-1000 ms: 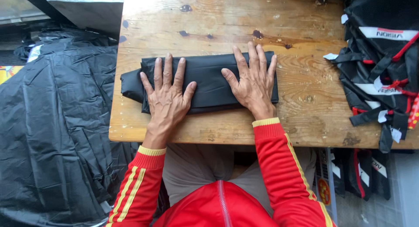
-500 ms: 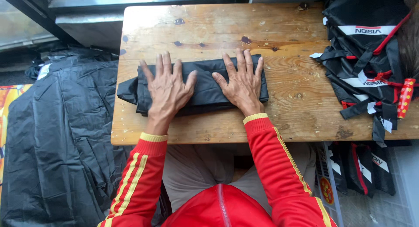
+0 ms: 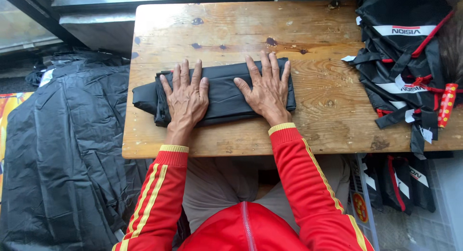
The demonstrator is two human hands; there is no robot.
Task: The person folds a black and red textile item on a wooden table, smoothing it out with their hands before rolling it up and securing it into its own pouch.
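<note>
1. Head view, the work: your black folded fabric bundle point(image 3: 222, 94) lies lengthwise near the middle of the wooden table point(image 3: 328, 106), closer to your edge than the far one. It already looks folded into a long flat strip with several layers stacked, so I'd judge the folding mostly done. The left end still bulges and sticks out unevenly past your hand (looser layers there). Pressing flat looks like what's in hand; any tidying of that left end appears left to do.

2. Head view, left hand point(image 3: 187, 97): palm down, flat on the left part of the bundle, fingers spread apart and pointing away from you. It grips nothing, just presses on the fabric.

3. Head view, right hand point(image 3: 266, 89): same posture on the right part of the bundle, palm down, fingers splayed, fingertips reaching the bundle's far edge. It's open and pressing, not clamped on anything. The two hands sit apart with a strip of bare fabric between them.

4. Head view, surroundings: a pile of black items with red and white trim point(image 3: 405, 62) sits on the table's right end, well apart from the bundle. More black sheet material point(image 3: 62, 159) is heaped on the floor to your left. A crate with further black pieces point(image 3: 400, 183) stands below the table on your right.
</note>
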